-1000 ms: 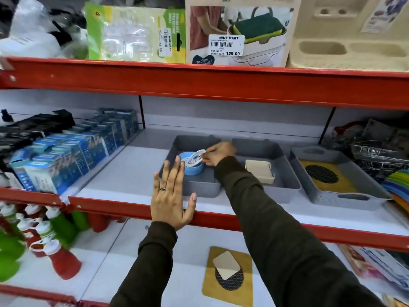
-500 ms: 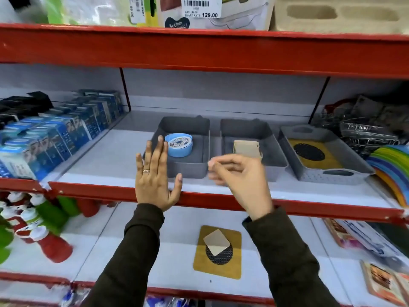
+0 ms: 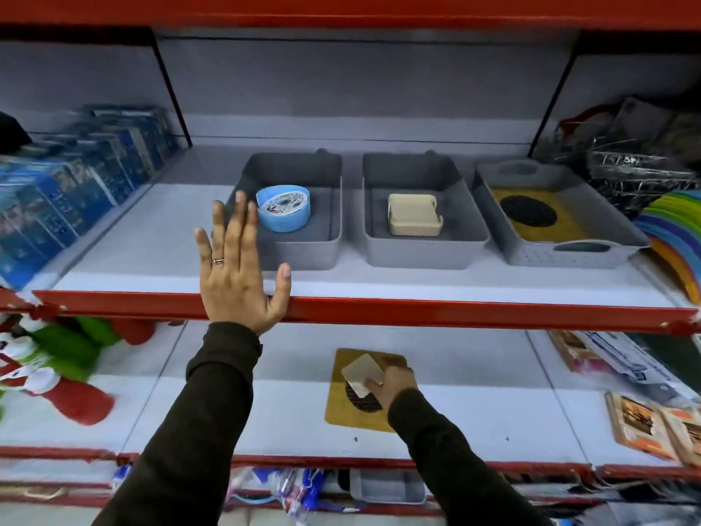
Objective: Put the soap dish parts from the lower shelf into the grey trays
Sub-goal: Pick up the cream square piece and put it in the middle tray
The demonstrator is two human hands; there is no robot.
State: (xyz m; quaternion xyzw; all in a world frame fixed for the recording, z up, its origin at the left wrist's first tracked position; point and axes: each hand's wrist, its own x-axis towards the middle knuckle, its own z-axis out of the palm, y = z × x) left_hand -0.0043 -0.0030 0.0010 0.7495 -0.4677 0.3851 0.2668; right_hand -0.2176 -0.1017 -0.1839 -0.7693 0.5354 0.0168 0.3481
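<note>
Three grey trays stand in a row on the middle shelf. The left tray holds a round blue dish, the middle tray a cream soap dish, the right tray a mustard mat with a black grille. On the lower shelf lies a second mustard mat with a cream square piece on top. My right hand is down on that piece, fingers closed at its edge. My left hand rests flat on the red shelf edge, fingers spread.
Blue boxes fill the middle shelf's left; wire racks and rainbow-coloured items sit at the right. Red and green bottles lie at the lower left, packets at the lower right. A small grey tray sits below.
My right hand left the blue dish in the left tray, drew back and dropped to the lower shelf onto the cream piece. My left hand stayed on the shelf edge.
</note>
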